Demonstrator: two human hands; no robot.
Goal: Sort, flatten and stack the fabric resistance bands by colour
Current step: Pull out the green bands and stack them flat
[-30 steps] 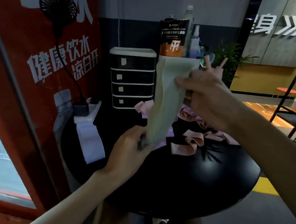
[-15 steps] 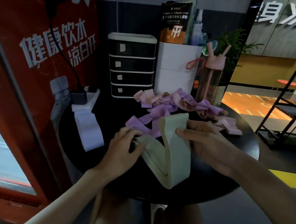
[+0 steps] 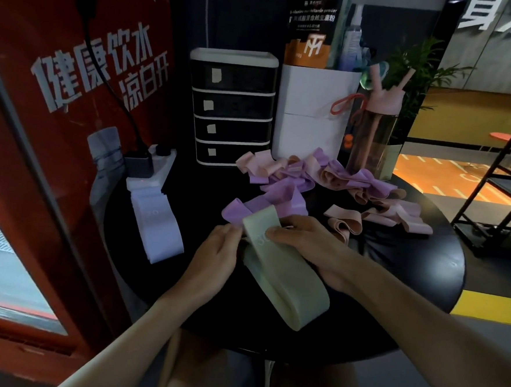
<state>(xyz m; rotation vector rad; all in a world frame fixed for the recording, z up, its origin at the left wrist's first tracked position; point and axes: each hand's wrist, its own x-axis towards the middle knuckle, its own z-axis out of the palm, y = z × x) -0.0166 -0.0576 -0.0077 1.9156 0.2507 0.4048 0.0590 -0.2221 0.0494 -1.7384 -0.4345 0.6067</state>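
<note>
A pale green band [image 3: 284, 278] lies folded on the round black table [image 3: 418, 274], its far end raised. My left hand [image 3: 214, 251] pinches its left edge near the fold. My right hand [image 3: 308, 242] holds the raised end, thumb on the printed face. Behind them lies a loose heap of purple bands [image 3: 281, 195] and pink bands [image 3: 379, 217]. A flat stack of pale lilac bands [image 3: 158, 226] sits at the table's left.
At the back stand a black drawer unit [image 3: 231, 107], a white box [image 3: 311, 118] holding a pouch and spray bottles, and a pink-lidded bottle [image 3: 373, 135]. A power strip [image 3: 147, 164] with a plugged cable lies at the left. A red wall panel borders the left.
The green band, held up and stretched vertically a second ago, has come down onto the table. Both hands lowered with it and now hold it near its far end.
</note>
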